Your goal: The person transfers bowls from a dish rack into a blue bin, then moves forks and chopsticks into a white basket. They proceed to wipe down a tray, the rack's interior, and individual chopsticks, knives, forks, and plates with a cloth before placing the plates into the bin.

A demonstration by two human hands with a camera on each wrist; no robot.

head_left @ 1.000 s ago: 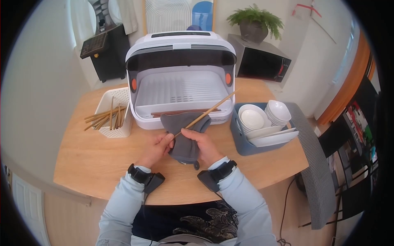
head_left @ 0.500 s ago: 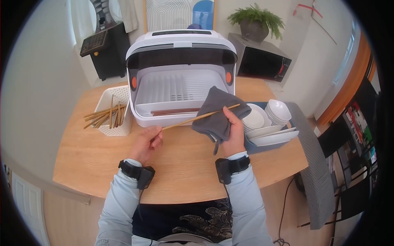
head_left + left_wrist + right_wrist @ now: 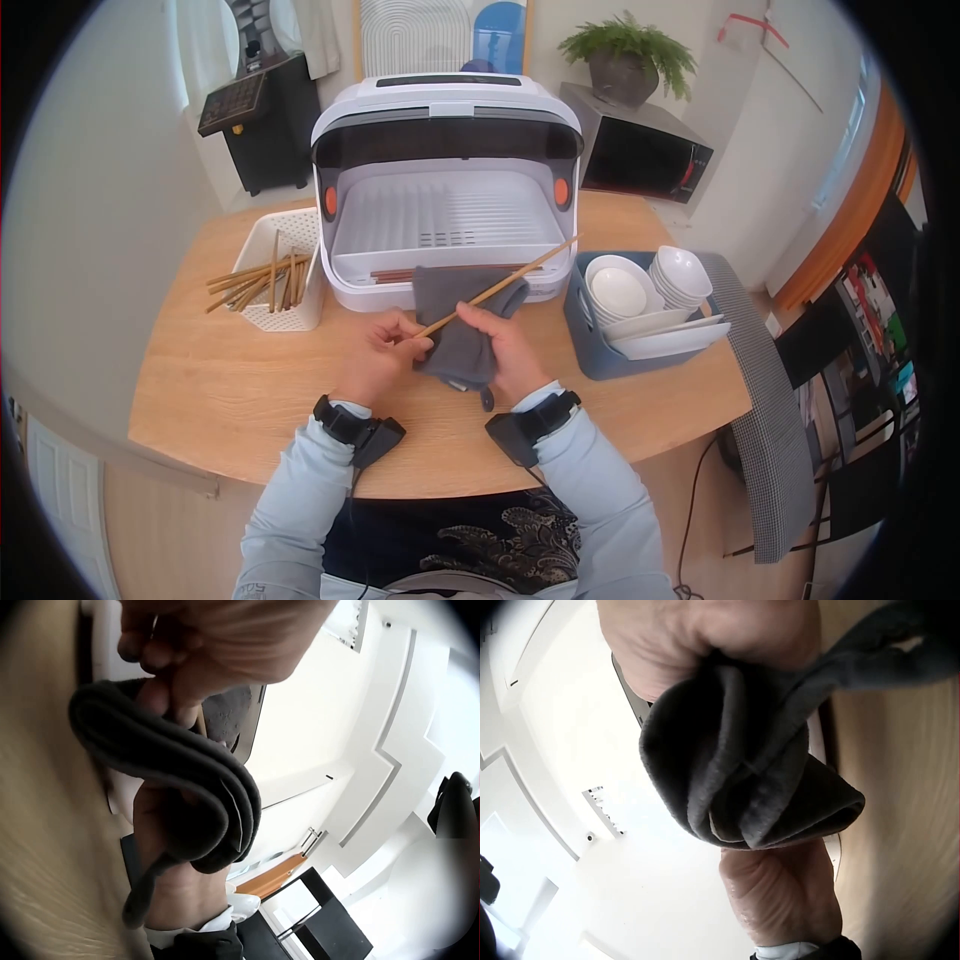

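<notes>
A light wooden chopstick (image 3: 535, 263) slants up and right between my hands, its far tip overlapping the white dish drying cabinet (image 3: 350, 297). My left hand (image 3: 375, 357) pinches its lower end. In my right hand (image 3: 517, 362) is a folded dark grey cloth (image 3: 440, 292), with the thumb pressing the chopstick against it. Thick cloth folds (image 3: 180, 754) show below the left fingers in the left wrist view. From the right wrist view the bunched cloth (image 3: 682, 757) hides most of the fingers, and a loop hangs from it.
Reddish-brown chopsticks (image 3: 390, 275) lie in the cabinet's front compartment, under its raised lid. A white perforated basket (image 3: 290, 320) with several wooden chopsticks (image 3: 240, 285) stands left. At right, a blue bin (image 3: 590, 345) holds white bowls (image 3: 685, 275) and plates (image 3: 665, 342).
My right hand slid the cloth rightward toward the chopstick's far end, then came back beside the left hand. The left hand still pinches the near end, and the chopstick tilts up more steeply again.
</notes>
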